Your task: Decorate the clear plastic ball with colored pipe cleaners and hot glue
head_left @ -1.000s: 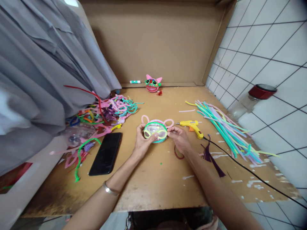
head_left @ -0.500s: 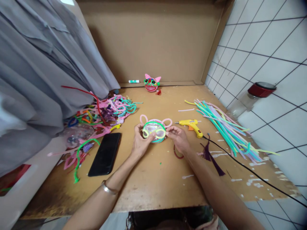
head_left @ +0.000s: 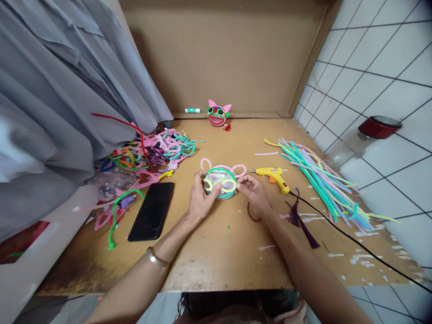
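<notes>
A round clear piece (head_left: 221,176) ringed with green, pink and teal pipe cleaner, with two pink loops on top, is held up over the middle of the table. Yellow loops (head_left: 228,186) lie across its front. My left hand (head_left: 201,198) grips its left side, thumb on the front near the centre. At the right edge, my right hand (head_left: 254,192) pinches the end of the yellow loops. A yellow glue gun (head_left: 272,174) lies just right of the piece. Beside my right wrist is a dark red ring (head_left: 251,214), partly hidden.
A black phone (head_left: 151,211) and a pile of tangled pipe cleaners (head_left: 162,148) are on the left. Straight pipe cleaners (head_left: 313,175), a purple tassel (head_left: 300,220) and a cord lie right. A finished-looking animal head (head_left: 217,115) and glue stick (head_left: 192,110) stand at the back.
The whole view has shifted slightly, so things appear a little further right and higher. Both hands keep their hold on the piece, with hardly any change in their fingers.
</notes>
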{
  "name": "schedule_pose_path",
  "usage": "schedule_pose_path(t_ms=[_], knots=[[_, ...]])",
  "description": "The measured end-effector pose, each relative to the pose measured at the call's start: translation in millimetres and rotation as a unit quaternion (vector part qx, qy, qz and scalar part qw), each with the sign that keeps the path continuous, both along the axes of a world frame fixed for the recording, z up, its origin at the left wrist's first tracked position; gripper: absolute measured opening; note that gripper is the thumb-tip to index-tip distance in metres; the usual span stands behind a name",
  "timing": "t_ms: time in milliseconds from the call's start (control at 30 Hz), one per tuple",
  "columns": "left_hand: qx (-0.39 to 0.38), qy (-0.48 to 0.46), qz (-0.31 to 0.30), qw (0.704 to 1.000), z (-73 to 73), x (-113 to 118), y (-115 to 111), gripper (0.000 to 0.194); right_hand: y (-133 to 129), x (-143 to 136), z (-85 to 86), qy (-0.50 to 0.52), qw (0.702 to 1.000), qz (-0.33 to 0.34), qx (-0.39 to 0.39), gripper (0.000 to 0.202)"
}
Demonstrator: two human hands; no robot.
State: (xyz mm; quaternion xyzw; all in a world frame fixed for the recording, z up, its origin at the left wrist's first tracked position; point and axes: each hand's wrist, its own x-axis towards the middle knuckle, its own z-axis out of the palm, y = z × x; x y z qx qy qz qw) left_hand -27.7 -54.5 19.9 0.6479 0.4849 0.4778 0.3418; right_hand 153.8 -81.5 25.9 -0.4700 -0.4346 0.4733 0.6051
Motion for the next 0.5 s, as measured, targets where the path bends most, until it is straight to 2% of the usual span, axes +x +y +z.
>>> schedule_pose_path(t_ms=[267, 500], knots=[[0.011, 0.02, 0.032, 0.999, 3.9, 5.3, -5.6, 0.064, 4.4, 9.0, -7.1, -0.022, 1.0, -0.005, -0.002, 0.024], [0.005, -0.018, 0.047, 0.999, 0.1, 7.8, -6.3, 0.072, 4.2, 9.9, -9.8, -0.028, 1.0, -0.006, -0.002, 0.025]])
